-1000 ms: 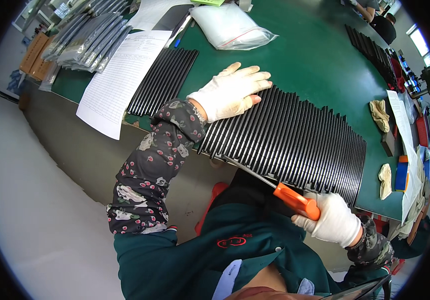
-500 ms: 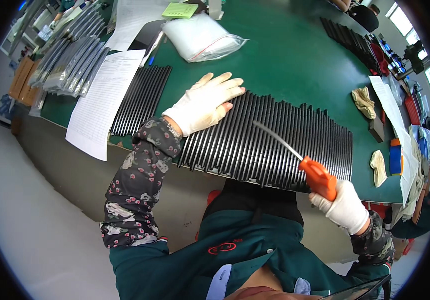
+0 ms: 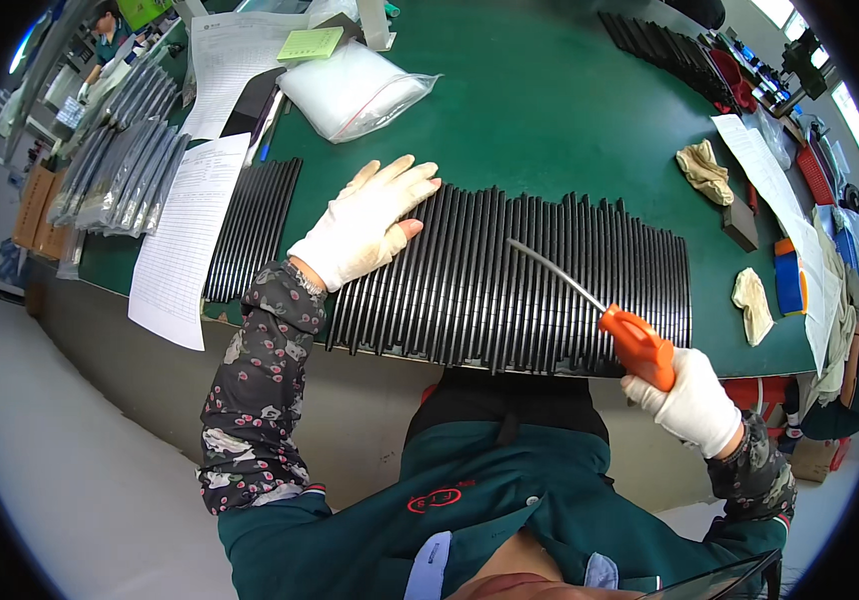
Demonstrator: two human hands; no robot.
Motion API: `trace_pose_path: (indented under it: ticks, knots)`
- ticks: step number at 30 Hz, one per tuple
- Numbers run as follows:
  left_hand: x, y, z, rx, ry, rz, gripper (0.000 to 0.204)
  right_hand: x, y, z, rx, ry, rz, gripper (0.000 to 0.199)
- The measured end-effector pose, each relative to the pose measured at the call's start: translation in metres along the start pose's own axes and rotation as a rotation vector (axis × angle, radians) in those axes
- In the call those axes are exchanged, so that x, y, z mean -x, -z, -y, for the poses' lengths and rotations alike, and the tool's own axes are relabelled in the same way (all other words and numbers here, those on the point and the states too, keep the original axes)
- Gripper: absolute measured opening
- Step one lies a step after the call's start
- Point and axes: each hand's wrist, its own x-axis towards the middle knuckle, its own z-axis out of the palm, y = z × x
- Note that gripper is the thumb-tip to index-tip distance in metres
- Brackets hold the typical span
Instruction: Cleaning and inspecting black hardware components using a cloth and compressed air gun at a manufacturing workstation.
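A wide row of thin black rods (image 3: 510, 290) lies side by side along the near edge of the green table. Over the row's left end my gloved left hand (image 3: 368, 222) rests flat, fingers stretched out, covering some rods there. In my gloved right hand (image 3: 695, 405), at the row's near right corner, is an orange-handled tool (image 3: 640, 345) with a long, thin, slightly curved metal shaft. Its shaft reaches left above the middle of the rods; I cannot tell whether its tip touches them. Left of my left hand lies a smaller group of black rods (image 3: 255, 228).
Printed sheets (image 3: 185, 240) and stacked bagged parts (image 3: 125, 165) occupy the left side. A clear bag of white material (image 3: 350, 95) lies behind my left hand. Right are spare gloves (image 3: 753, 305), a dark block (image 3: 740, 225) and a blue-orange object (image 3: 790, 278). More black parts (image 3: 665, 60) sit far right.
The whole view has shifted, with the table's contents appearing farther left. My left hand stays flat at the row's left end, and the orange-handled tool sits slightly farther right over the rods.
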Motion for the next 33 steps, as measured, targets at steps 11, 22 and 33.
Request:
trace_pose_path:
  ticks: [11,22,33]
  knots:
    - [0.0,0.002,-0.001,0.012,-0.01,-0.011,0.051,-0.004,0.0,-0.005,0.104,0.061,-0.017,0.029]
    - [-0.001,0.002,-0.002,0.016,-0.017,-0.015,0.05,0.009,0.013,-0.034,0.02,-0.025,-0.071,0.028]
    - [0.0,0.007,0.001,0.01,-0.013,0.024,0.049,0.005,0.016,-0.033,-0.017,-0.065,-0.073,0.032]
